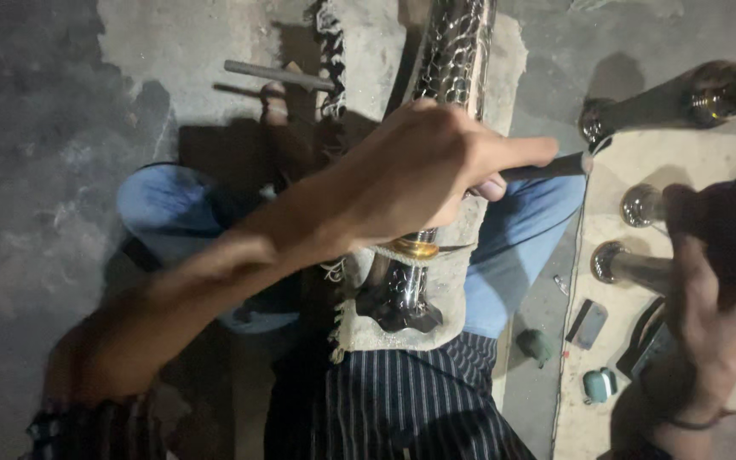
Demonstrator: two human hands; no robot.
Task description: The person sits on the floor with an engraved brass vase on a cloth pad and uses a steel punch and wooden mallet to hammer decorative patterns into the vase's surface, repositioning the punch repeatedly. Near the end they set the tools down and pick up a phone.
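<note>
The person sits on a grey concrete floor (36, 170) with a long embossed metal piece (453, 51) laid lengthwise across the lap. It is silvery, covered in a raised scale-like pattern, with a brass-coloured band (415, 249) partway down and a darker flared end (398, 307) near the striped garment (411, 400). A frayed beige cloth (453, 281) lies under it, draped over the blue-trousered knees (530, 230).

The left hand (423, 170) reaches across from the left and sits directly over the metal piece, just above the brass band. Its fingers (517, 152) are closed around a slim dark tool (547, 168), the forefinger stretched out along the shaft, which points off to the right and ends near the edge of a pale board (683, 162). Where the tool's working end meets the metal is hidden under the hand.

The right hand (713, 332) is at the far right, dim and blurred, lying over that pale board; I cannot tell whether its fingers are closed or what, if anything, they grip. Near it are 3 shiny metal rods with rounded ends (632, 264), 1 of them running up to the top right corner.

A grey rod (278, 76) lies on the floor beyond the knees. By the board's lower edge are a small flat grey piece (588, 324), a dark green lump (537, 345) and a small teal object (600, 385).
</note>
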